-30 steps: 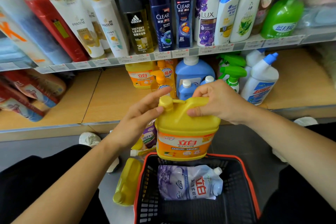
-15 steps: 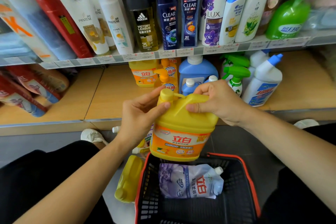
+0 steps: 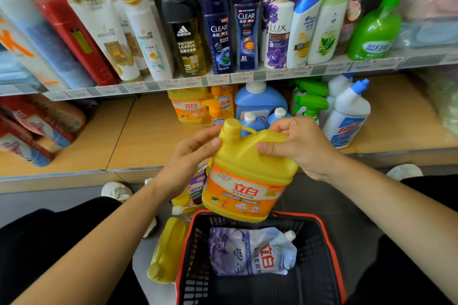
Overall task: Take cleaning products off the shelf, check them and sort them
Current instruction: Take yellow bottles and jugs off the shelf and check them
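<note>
A large yellow detergent jug (image 3: pixel 247 176) with an orange label hangs tilted above the black basket (image 3: pixel 327 250) with a red rim. My right hand (image 3: pixel 300 146) grips the jug's handle at the top. My left hand (image 3: pixel 188 156) rests against the jug's left shoulder just below the yellow cap, fingers nearly straight. A purple-and-white refill pouch (image 3: pixel 250 251) lies inside the basket.
On the floor left of the basket lie another yellow jug (image 3: pixel 166 252) and a small pouch (image 3: pixel 195 188). The lower shelf (image 3: pixel 148 136) holds yellow, blue (image 3: pixel 260 101), green spray and white bottles (image 3: pixel 347 111). Shampoo bottles line the upper shelf (image 3: pixel 223 79).
The jug has tilted, its base swinging left, and sits slightly higher over the basket. Both hands stay on it in about the same places.
</note>
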A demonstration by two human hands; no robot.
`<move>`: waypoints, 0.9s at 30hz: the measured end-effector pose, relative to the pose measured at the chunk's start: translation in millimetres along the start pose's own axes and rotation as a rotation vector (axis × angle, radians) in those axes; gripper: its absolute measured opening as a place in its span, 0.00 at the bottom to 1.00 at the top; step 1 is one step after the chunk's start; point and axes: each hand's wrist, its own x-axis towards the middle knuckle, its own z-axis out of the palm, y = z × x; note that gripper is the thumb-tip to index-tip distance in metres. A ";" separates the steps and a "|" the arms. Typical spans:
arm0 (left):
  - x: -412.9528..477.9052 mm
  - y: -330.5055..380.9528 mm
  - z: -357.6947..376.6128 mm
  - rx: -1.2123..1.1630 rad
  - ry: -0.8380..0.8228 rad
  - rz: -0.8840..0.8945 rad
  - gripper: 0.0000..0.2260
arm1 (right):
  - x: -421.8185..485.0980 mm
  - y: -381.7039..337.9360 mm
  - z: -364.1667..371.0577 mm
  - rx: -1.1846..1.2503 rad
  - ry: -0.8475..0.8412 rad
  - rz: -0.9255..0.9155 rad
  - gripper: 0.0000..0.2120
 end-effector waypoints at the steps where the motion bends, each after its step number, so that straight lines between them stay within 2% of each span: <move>1: -1.1 -4.6 -5.1 0.022 -0.023 -0.043 0.23 | -1.1 -0.8 -3.5 0.057 0.005 0.008 0.13; 4: -6.6 -19.8 -21.4 0.012 -0.089 -0.187 0.43 | -3.9 -3.3 -13.2 0.165 0.087 0.013 0.15; 5: -8.4 -25.7 -24.4 -0.028 -0.109 -0.236 0.45 | -4.7 -5.0 -15.3 0.187 0.128 0.010 0.16; 8: -10.6 -42.7 -17.6 -0.127 -0.137 -0.295 0.37 | -5.6 -11.1 -20.4 0.284 0.211 -0.008 0.12; 13: -2.8 -41.0 -4.4 -0.344 0.100 -0.240 0.22 | -1.5 -14.8 -30.0 0.497 0.242 -0.004 0.06; 16: 0.3 -32.7 -1.4 -0.447 0.116 -0.195 0.24 | 3.0 -11.0 -31.8 0.508 0.288 0.044 0.11; 19: 1.1 -23.2 5.2 -0.506 0.119 -0.141 0.26 | 7.5 -4.0 -32.7 0.442 0.323 0.062 0.09; 22: 1.0 -11.0 6.8 -0.481 0.181 -0.085 0.34 | 10.6 3.5 -32.7 0.406 0.334 0.049 0.08; 27: 3.2 8.2 -1.9 -0.322 0.359 0.079 0.28 | 13.5 21.2 -31.2 0.335 0.296 0.168 0.09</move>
